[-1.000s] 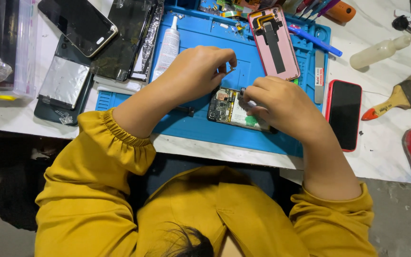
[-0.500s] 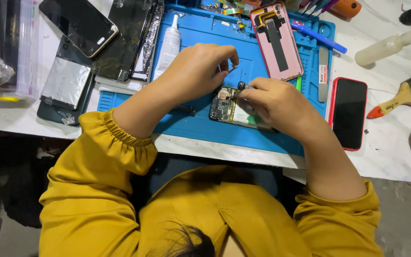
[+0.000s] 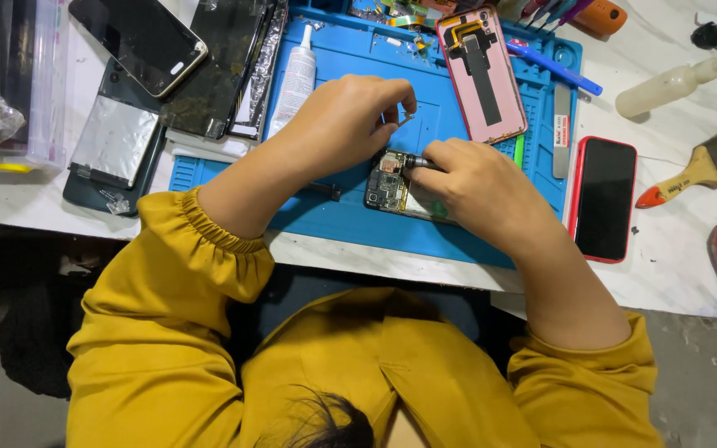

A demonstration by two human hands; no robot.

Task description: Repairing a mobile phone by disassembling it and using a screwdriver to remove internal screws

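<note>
We see both hands bunched over the opened phone (image 3: 392,184) on the blue mat (image 3: 350,220), and the change from a second ago is small but telling: the right hand (image 3: 479,187) has crept in from the phone's right edge until its fingers (image 3: 446,158) sit right over the board, curled tight around a thin dark tool (image 3: 415,161) whose tip now points at the upper part of the phone. A second ago that tool was hidden under the fingers; now its metal shaft shows just left of them. The left hand (image 3: 346,116) has hardly moved: it hangs just above the phone, its fingertips (image 3: 400,104) pinched together, and we cannot tell whether they hold some tiny part or nothing at all. By our reading, the work has gone from steadying the phone to working one spot on its board. The phone itself lies flat on the mat, directly beneath both sets of fingers, half covered by the right hand. Beyond the left fingertips stands a pink back cover (image 3: 481,73); off past the right wrist lies a red-edged phone (image 3: 606,199), and further out a brush (image 3: 707,170).
</note>
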